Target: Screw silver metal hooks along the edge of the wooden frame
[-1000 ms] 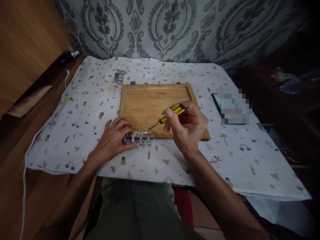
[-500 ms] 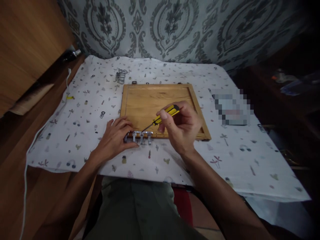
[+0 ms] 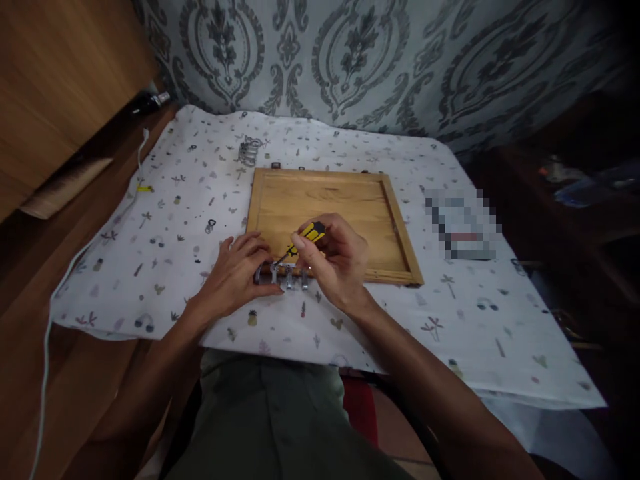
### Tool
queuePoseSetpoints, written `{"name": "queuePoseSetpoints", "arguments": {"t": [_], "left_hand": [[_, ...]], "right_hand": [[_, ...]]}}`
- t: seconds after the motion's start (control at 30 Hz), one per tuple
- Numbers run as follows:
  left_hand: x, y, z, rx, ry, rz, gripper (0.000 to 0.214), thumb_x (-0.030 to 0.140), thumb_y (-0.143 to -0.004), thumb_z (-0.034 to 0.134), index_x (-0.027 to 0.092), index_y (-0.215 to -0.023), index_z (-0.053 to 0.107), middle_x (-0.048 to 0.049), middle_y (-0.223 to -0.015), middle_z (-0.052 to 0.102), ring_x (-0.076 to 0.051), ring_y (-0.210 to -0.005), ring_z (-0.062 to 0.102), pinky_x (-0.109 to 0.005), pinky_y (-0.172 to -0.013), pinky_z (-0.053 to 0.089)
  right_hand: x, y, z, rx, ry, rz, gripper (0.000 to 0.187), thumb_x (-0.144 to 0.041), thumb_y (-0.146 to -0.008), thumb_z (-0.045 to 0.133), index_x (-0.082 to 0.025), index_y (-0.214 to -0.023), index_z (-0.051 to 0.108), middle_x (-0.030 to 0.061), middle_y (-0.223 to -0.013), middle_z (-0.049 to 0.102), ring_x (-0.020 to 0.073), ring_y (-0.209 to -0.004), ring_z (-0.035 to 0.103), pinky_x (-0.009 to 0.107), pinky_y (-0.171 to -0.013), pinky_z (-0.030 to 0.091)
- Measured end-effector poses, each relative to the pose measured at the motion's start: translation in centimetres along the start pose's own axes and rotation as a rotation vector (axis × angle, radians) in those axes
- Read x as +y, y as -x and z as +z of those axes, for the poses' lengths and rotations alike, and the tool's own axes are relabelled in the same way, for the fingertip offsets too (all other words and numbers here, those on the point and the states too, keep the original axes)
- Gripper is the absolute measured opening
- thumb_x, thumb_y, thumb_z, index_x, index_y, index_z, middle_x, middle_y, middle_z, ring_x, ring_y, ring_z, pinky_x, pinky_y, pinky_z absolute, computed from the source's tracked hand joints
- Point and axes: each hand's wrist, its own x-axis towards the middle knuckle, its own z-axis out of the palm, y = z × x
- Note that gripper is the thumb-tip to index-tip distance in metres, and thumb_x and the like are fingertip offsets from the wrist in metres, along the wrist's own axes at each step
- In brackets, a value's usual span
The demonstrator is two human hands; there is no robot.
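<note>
A wooden board with a raised frame (image 3: 330,200) lies flat on the cloth-covered table. Along its near edge sits a metal hook rail (image 3: 289,273), its hooks pointing toward me. My left hand (image 3: 239,272) grips the rail's left end, thumb below and fingers over the board's near left corner. In my right hand (image 3: 336,260) is a yellow and black screwdriver (image 3: 314,232), tilted, its shaft pointing down left. The tip is at the left part of the rail, close to my left fingers; whether it sits in a screw is too small to tell.
Another bundle of metal hooks (image 3: 249,151) lies behind the board on the patterned tablecloth (image 3: 210,180). A pixelated flat item (image 3: 463,227) is to the right. A white cable (image 3: 75,257) runs along the table's left edge, and a patterned curtain (image 3: 295,60) hangs behind.
My right hand has moved left and slightly down with the screwdriver, taking the tip from the rail's middle toward its left part. My left hand keeps its hold. The view has shifted slightly.
</note>
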Motion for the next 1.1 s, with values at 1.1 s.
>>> {"name": "queuePoseSetpoints", "arguments": {"t": [1.1], "left_hand": [[0.2,0.0,0.0,-0.013,-0.037,-0.033,0.05,0.057,-0.08,0.082,0.023,-0.114,0.068,-0.0119,-0.132,0.065,-0.039,-0.144,0.043,-0.065,-0.111,0.035]], "right_hand": [[-0.9,-0.7,-0.8,-0.233,0.11,-0.03,0.025,-0.041,-0.094,0.07,-0.02,-0.084,0.061,-0.0009,-0.077,0.057,0.012,-0.067,0.056,0.026,-0.056,0.045]]}}
